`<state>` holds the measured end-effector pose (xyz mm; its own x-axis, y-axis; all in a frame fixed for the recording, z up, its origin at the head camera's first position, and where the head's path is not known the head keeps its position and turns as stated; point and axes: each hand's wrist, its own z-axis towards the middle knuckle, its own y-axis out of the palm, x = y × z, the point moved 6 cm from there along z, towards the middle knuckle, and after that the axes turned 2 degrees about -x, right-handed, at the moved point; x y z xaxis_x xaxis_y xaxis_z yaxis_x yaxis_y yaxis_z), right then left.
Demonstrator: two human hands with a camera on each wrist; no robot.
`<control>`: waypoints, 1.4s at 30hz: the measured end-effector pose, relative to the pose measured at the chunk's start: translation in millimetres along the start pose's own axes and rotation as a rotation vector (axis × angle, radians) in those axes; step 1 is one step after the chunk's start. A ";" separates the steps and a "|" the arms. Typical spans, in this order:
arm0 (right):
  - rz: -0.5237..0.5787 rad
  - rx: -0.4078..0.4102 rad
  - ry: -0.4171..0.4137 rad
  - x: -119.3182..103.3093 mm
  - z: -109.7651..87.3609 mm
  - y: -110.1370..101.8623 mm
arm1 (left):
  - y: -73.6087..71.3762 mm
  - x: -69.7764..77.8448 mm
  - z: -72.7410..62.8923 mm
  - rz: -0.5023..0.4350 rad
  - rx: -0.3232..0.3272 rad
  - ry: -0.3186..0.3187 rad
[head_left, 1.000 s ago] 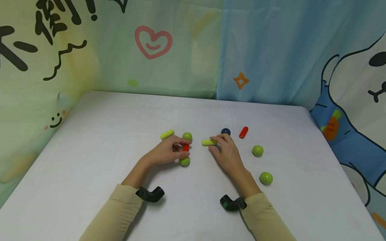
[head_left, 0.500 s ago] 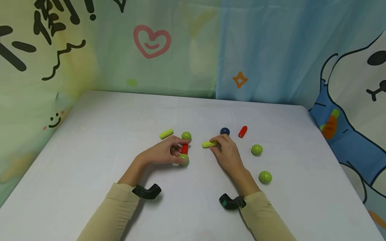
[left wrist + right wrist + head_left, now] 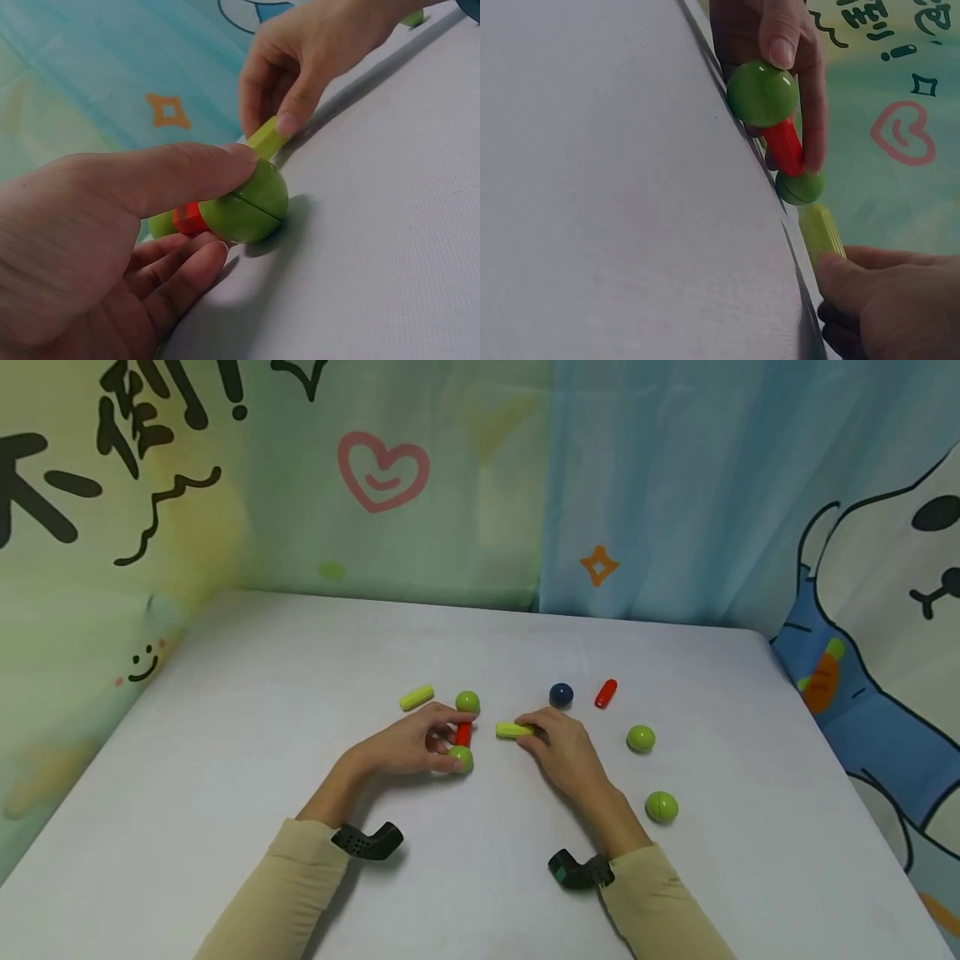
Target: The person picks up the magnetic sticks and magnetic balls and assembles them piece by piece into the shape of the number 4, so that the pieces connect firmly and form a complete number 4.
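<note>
My left hand (image 3: 408,745) grips a red rod (image 3: 463,735) with a green ball at each end, a far ball (image 3: 467,702) and a near ball (image 3: 461,758). In the left wrist view the thumb lies on the near ball, which shows a dark seam. Across a small gap in the head view, my right hand (image 3: 566,752) pinches a ribbed yellow-green rod (image 3: 510,730) by its right end. The rod's free end points left toward the red rod. In the right wrist view that rod (image 3: 822,232) sits close below the farther green ball (image 3: 800,187).
On the white table (image 3: 300,652) lie a second yellow-green rod (image 3: 416,697) behind my left hand and a dark blue ball (image 3: 561,695) behind my right. Farther right are a red rod (image 3: 606,693) and two green balls, one (image 3: 641,738) behind the other (image 3: 662,807).
My left thumb has shifted from the red rod onto the near green ball. My right hand has brought the yellow-green rod slightly left and nearer, uncovering more of the blue ball.
</note>
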<state>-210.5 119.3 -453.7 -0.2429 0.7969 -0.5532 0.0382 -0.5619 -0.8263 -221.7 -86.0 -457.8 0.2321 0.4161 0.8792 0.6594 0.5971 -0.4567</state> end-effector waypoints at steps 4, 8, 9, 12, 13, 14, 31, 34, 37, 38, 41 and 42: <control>0.024 -0.024 -0.041 -6.8 -2.4 -0.8 | 1.1 -0.9 0.1 0.014 0.010 0.004; 0.040 -0.048 -0.087 -14.7 -4.2 -3.8 | 0.5 -1.2 0.8 0.030 0.024 0.004; 0.042 -0.055 -0.102 -16.9 -4.5 -4.6 | 0.1 -1.3 1.1 0.036 0.028 0.003; 0.046 -0.082 -0.144 -22.5 -5.2 -5.9 | -1.1 -1.3 1.5 0.054 0.037 0.003; 0.047 -0.090 -0.153 -23.9 -5.5 -6.1 | -1.3 -1.4 1.7 0.060 0.039 0.004; 0.046 -0.099 -0.158 -24.7 -5.7 -5.8 | -1.6 -1.5 2.0 0.062 0.041 0.003; 0.026 -0.165 -0.192 -32.4 -6.8 -0.9 | -2.5 -3.1 2.8 0.050 0.053 0.014; 0.016 -0.171 -0.187 -32.8 -7.1 0.1 | -2.5 -3.4 2.9 0.042 0.050 0.014; 0.016 -0.174 -0.180 -32.8 -7.3 0.5 | -2.4 -3.2 2.8 0.042 0.050 0.015; 0.016 -0.173 -0.179 -32.7 -7.3 0.7 | -2.5 -3.1 2.7 0.041 0.050 0.016; 0.018 -0.173 -0.178 -32.5 -7.2 1.1 | -2.5 -3.3 2.9 0.046 0.051 0.018; 0.015 -0.173 -0.179 -32.2 -7.1 1.5 | -2.5 -3.6 3.0 0.046 0.052 0.018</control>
<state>-195.7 94.4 -437.9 -0.4081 0.7279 -0.5510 0.2053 -0.5149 -0.8323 -226.4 -86.9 -460.2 0.2746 0.4315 0.8593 0.6100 0.6126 -0.5026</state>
